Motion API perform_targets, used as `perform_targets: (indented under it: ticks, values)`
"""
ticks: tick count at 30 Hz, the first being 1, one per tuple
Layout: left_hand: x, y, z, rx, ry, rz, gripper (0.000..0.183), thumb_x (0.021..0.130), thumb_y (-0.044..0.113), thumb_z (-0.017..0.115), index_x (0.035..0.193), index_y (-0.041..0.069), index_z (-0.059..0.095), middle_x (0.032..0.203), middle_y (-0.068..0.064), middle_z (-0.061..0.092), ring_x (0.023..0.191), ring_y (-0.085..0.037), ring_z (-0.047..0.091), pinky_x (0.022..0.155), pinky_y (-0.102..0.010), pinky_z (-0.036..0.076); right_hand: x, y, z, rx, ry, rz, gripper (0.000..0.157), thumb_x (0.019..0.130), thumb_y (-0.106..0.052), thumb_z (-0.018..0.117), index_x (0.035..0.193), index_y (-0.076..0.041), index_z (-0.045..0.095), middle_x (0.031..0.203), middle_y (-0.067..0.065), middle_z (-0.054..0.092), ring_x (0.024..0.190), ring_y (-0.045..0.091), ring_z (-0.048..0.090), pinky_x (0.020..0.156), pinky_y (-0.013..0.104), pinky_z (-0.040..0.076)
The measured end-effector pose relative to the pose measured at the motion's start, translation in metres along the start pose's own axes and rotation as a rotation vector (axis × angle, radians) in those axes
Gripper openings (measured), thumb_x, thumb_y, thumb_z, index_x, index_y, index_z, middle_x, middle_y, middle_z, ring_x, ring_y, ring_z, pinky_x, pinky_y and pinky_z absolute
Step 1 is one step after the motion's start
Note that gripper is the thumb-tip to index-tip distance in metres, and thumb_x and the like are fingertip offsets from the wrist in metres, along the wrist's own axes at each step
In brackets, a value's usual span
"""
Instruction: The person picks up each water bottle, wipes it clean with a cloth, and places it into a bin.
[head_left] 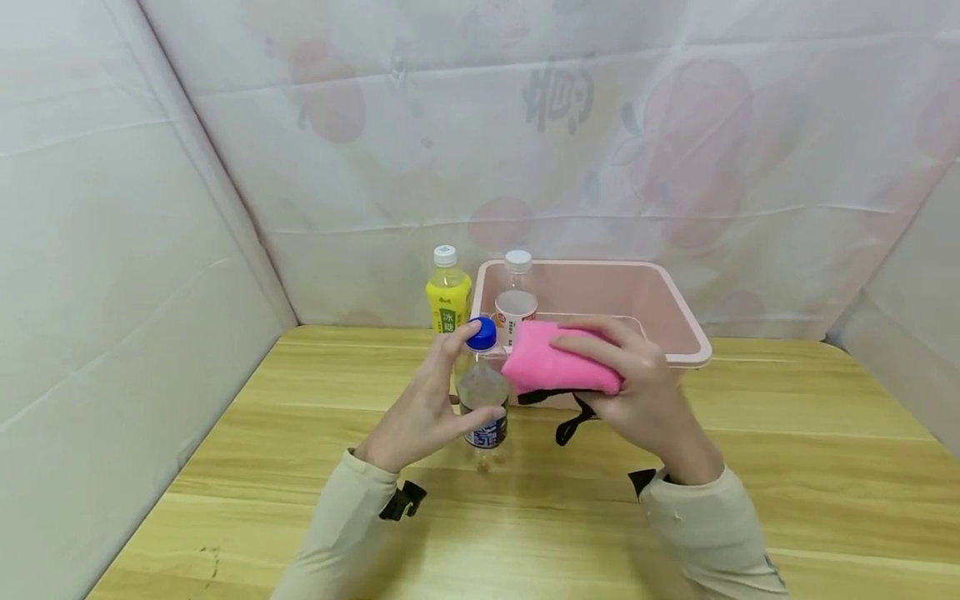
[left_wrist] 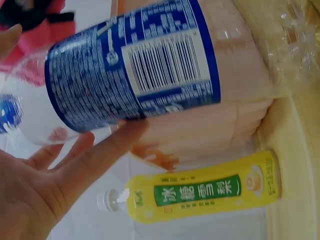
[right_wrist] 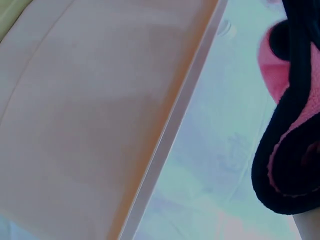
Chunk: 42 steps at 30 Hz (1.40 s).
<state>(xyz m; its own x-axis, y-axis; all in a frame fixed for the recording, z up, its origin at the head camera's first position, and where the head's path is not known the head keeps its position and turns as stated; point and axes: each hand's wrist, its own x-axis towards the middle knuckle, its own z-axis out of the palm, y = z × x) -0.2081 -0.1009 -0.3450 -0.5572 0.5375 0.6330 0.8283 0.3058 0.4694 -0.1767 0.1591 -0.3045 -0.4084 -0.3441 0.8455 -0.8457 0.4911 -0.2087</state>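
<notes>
The left hand [head_left: 426, 412] has its thumb and fingers around a blue-capped bottle [head_left: 483, 387], upright before the near left corner of a pink bin [head_left: 675, 304]. The right hand [head_left: 637, 373] grips a pink cloth bundle [head_left: 558, 362] just right of it. Farther back, 2 white-capped bottles stand: 1 yellow bottle [head_left: 449, 296] left of the bin, 1 clear bottle [head_left: 516, 304] inside it.
</notes>
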Motion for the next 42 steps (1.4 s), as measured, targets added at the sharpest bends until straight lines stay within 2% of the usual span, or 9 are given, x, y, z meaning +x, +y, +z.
perform_targets:
  ticks: [2,7,9,14,22,29,32,37,42]
  values:
    - [0.000,0.002,0.002,-0.006,0.014,-0.021,0.093,0.085,0.012,0.084,0.153,0.015,0.021,0.139,-0.018,0.046,0.118,-0.030,0.053,0.063,-0.028,0.055,0.001,0.000,-0.001,0.050,0.069,0.013,0.047,0.066,0.018,0.067,0.108,-0.003,0.076,0.113,0.018,0.068,0.104,0.034,0.063,0.096,0.022,0.047]
    - [0.002,0.003,0.004,-0.048,0.050,-0.043,0.084,0.087,0.008,0.081,0.149,0.012,0.024,0.142,-0.022,0.050,0.125,-0.035,0.055,0.077,-0.036,0.061,0.004,-0.001,0.008,0.112,0.201,0.055,0.043,0.071,0.017,0.065,0.109,0.000,0.075,0.114,0.021,0.067,0.107,0.030,0.062,0.098,0.026,0.049]
    - [0.002,0.003,0.003,-0.071,0.055,-0.034,0.083,0.088,0.005,0.080,0.150,0.010,0.026,0.144,-0.022,0.047,0.130,-0.035,0.051,0.087,-0.044,0.059,0.004,-0.002,0.013,0.112,0.227,0.066,0.043,0.072,0.017,0.067,0.111,0.000,0.075,0.117,0.021,0.066,0.110,0.031,0.061,0.101,0.028,0.048]
    - [0.001,-0.001,-0.005,-0.131,0.032,-0.043,0.080,0.088,0.001,0.077,0.153,0.011,0.031,0.140,-0.019,0.047,0.121,-0.032,0.051,0.079,-0.036,0.061,0.003,-0.004,0.027,0.081,0.261,0.060,0.045,0.070,0.014,0.074,0.113,0.000,0.073,0.120,0.021,0.066,0.112,0.035,0.060,0.103,0.032,0.044]
    - [-0.002,-0.001,-0.011,-0.231,-0.022,-0.154,0.085,0.089,-0.002,0.073,0.157,0.018,0.027,0.139,-0.024,0.050,0.114,-0.037,0.063,0.071,-0.032,0.062,0.000,-0.008,0.039,0.123,0.103,0.055,0.055,0.069,0.022,0.078,0.119,-0.001,0.071,0.123,0.019,0.063,0.110,0.035,0.062,0.103,0.024,0.046]
    - [-0.001,0.000,-0.013,-0.223,-0.063,-0.137,0.092,0.085,-0.006,0.076,0.157,0.017,0.023,0.144,-0.027,0.045,0.112,-0.040,0.063,0.068,-0.029,0.062,0.000,-0.008,0.033,0.107,0.048,0.033,0.052,0.066,0.025,0.074,0.110,-0.002,0.074,0.121,0.018,0.064,0.111,0.036,0.063,0.103,0.023,0.046]
    - [0.000,0.000,-0.013,-0.236,-0.069,-0.140,0.093,0.084,-0.007,0.076,0.157,0.017,0.023,0.144,-0.027,0.045,0.112,-0.041,0.063,0.068,-0.029,0.062,0.000,-0.007,0.029,0.059,-0.005,0.018,0.051,0.064,0.026,0.072,0.107,-0.002,0.075,0.118,0.017,0.064,0.108,0.036,0.064,0.100,0.031,0.052]
    - [0.001,0.001,-0.012,-0.267,-0.053,-0.147,0.093,0.084,-0.009,0.077,0.157,0.016,0.024,0.144,-0.026,0.046,0.114,-0.041,0.062,0.066,-0.028,0.062,-0.002,-0.005,0.020,-0.039,-0.134,-0.003,0.046,0.064,0.023,0.065,0.098,-0.006,0.074,0.112,0.011,0.065,0.098,0.031,0.066,0.083,0.047,0.059]
    - [0.000,0.002,-0.011,-0.258,-0.033,-0.137,0.094,0.083,-0.010,0.077,0.157,0.014,0.024,0.143,-0.028,0.045,0.113,-0.042,0.062,0.065,-0.027,0.061,-0.004,-0.002,0.015,-0.078,-0.332,0.024,0.034,0.070,0.014,0.071,0.092,-0.012,0.073,0.107,0.002,0.065,0.093,0.023,0.065,0.078,0.042,0.058]
